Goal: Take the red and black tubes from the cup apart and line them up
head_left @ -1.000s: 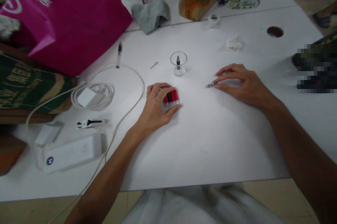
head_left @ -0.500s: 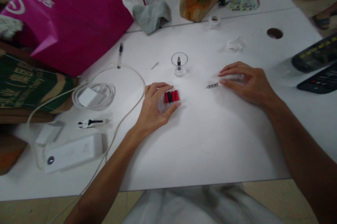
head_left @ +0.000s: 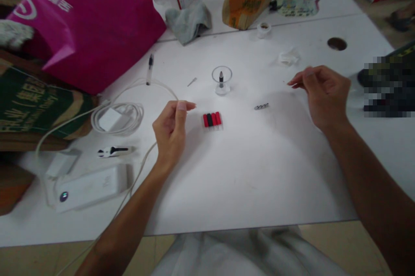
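My left hand [head_left: 171,133] is raised above the table, loosely open with its fingers stretched out. To its right, apart from it, several small red and black cylinders [head_left: 212,119] lie side by side in a row with clear ends. My right hand [head_left: 324,94] is also off the table, its fingers loosely extended and nothing visible in them. Left of it lies a small black-and-white patterned piece [head_left: 262,106], untouched. Between the hands, farther back, stands a clear cup-like holder [head_left: 222,90] with a dark pointed tip [head_left: 221,77] upright inside.
On the left are a coiled white cable [head_left: 139,116], a white power bank [head_left: 92,187], white-and-black nippers [head_left: 113,151], a pen [head_left: 149,70] and a magenta bag [head_left: 87,30]. Behind lie a grey cloth [head_left: 188,21], a tape roll [head_left: 263,30] and crumpled tissue [head_left: 289,57].
My left hand has let go of the row of cylinders and moved left, turning upright. My right hand has drawn back to the right from the patterned piece, which stays in place.
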A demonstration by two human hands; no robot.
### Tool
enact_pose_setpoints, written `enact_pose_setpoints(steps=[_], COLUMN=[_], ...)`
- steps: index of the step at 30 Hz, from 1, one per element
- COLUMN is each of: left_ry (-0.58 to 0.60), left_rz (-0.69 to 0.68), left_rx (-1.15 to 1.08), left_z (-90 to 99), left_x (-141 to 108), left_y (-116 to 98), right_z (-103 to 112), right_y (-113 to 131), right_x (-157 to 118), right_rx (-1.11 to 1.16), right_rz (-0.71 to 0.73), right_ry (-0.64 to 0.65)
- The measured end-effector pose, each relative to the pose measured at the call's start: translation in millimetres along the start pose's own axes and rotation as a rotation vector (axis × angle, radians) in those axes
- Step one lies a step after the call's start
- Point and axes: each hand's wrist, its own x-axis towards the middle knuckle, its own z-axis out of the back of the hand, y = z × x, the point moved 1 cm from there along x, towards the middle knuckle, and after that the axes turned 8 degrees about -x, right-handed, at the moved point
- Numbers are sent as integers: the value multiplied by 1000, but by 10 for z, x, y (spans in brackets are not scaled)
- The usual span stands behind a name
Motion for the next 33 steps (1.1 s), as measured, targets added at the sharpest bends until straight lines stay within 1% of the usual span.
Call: enact_pose_setpoints(steps=[4,9,17,25,33], left_ry=[-34,-54,-64,-63,-48], left_rz=[46,78,85,76,99], left_rx=[-42,-96,-147,-191,-164], left_z=[17,15,14,12,11], left_x=[20,28,34,32,19], left_y=[61,130,132,153,130], right_z=[-1,-7,-5,-11,-11], right_y=[-57,-33,-92,-83,-88], right_x=[22,20,23,18,11], right_rx=[69,100,86,77,73], right_rz=[-22,-41,-26,-34,-26], right_ry=[-3,5,0,-9,-2])
